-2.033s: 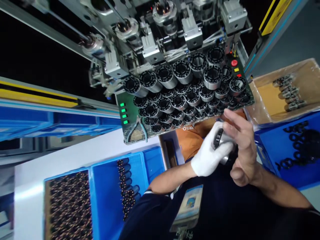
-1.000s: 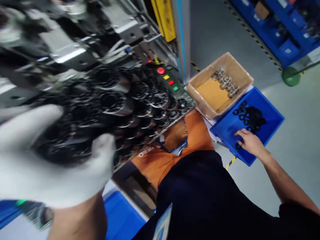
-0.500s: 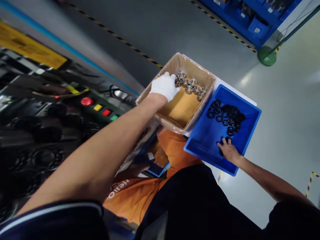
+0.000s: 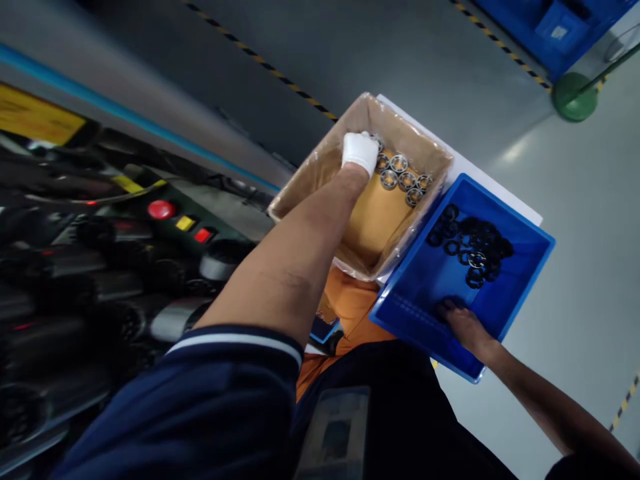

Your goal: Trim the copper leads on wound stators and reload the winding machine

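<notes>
My left hand (image 4: 361, 151), in a white glove, reaches into the far corner of a cardboard box (image 4: 314, 188) lined with clear plastic. Its fingers are curled against a bearing (image 4: 375, 143) at the end of a group of metal bearings (image 4: 399, 163), which rest on the brown bottom. In the blue tray (image 4: 407, 310) beside the box is my bare right hand (image 4: 467, 327), low near the front side. Its fingers bend down over a dark ring, mostly hidden by hand and shadow. A heap of black rings (image 4: 483, 247) lies farther up the tray.
On the left stands a machine with a red button (image 4: 161, 209) and many dark metal cylinders (image 4: 175, 319). A person's orange clothing (image 4: 353, 303) shows below the box. A green stand base (image 4: 574, 97) and a blue shelf (image 4: 543, 30) are at upper right.
My left hand has moved deeper into the box's far corner, and its fingers have closed more. My right hand's spread fingers have drawn together low in the tray. The view has shifted.
</notes>
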Tool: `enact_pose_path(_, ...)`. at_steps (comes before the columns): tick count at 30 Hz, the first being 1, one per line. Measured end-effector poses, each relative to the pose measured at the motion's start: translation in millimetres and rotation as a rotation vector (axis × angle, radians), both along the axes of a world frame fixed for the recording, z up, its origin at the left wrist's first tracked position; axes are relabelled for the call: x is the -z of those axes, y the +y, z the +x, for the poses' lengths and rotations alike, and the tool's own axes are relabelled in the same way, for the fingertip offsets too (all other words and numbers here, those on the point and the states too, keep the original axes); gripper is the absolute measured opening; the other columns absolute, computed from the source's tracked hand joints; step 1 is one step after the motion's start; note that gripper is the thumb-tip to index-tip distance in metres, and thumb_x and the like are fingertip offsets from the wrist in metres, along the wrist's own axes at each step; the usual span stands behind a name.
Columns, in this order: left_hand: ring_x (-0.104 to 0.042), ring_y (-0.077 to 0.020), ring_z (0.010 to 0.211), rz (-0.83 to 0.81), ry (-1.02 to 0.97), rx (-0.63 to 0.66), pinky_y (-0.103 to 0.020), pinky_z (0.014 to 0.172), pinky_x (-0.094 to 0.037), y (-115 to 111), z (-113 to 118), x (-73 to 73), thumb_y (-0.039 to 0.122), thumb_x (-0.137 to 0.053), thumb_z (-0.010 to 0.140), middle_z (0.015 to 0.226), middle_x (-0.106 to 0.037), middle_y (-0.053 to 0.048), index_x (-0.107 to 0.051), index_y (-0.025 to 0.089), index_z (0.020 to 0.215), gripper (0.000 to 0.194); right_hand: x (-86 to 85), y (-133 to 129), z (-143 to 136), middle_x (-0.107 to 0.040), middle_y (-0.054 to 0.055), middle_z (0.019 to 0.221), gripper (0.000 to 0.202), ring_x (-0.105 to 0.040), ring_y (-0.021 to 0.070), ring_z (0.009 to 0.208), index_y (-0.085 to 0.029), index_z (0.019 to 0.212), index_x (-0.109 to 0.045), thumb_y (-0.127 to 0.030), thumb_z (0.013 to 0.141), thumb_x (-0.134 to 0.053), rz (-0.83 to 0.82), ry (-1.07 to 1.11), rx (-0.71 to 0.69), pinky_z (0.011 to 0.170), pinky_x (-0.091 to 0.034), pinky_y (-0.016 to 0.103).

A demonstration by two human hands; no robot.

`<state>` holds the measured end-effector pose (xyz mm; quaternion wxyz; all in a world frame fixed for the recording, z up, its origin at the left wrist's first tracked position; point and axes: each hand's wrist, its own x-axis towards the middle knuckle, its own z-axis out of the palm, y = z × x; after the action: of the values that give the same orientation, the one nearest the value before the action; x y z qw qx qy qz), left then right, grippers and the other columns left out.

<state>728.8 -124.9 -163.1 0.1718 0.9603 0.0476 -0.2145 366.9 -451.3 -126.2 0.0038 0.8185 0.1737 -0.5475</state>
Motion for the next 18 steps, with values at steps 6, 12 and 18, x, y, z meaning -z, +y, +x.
enact_pose_path(6,-0.063,-0.0279,0.150,0.089,-0.051,0.083,-0.057,0.137,-0.040,4,-4,-11.6,0.037,-0.061,0.122,0.156,-0.073,-0.017,-0.075,0.009,0.141,0.036,5.0,-8,0,-0.057,0.027,0.175,0.061,-0.076,0.0383,0.141,-0.015,0.171,-0.059,-0.015,0.111,-0.052,0.036,-0.009,0.029,0.118,-0.061,0.048)
enact_pose_path(12,-0.067,-0.0332,0.151,0.149,-0.018,0.211,-0.064,0.133,-0.050,4,-12,-37.7,0.037,-0.078,0.113,0.156,-0.073,-0.016,-0.077,0.014,0.142,0.037,3.7,-9,5,-0.061,0.026,0.172,0.058,-0.073,0.0345,0.145,-0.014,0.167,-0.063,-0.009,0.112,-0.047,0.070,-0.065,0.071,0.122,-0.058,0.045)
enact_pose_path(18,-0.038,-0.0399,0.175,0.087,0.091,0.213,-0.075,0.144,-0.022,7,-16,-91.6,0.023,-0.076,0.112,0.179,-0.053,-0.021,-0.069,0.010,0.156,0.046,6.4,-14,9,-0.071,0.021,0.154,0.051,-0.075,0.0296,0.132,-0.017,0.161,-0.064,-0.016,0.110,-0.057,0.102,-0.078,0.130,0.115,-0.056,0.037)
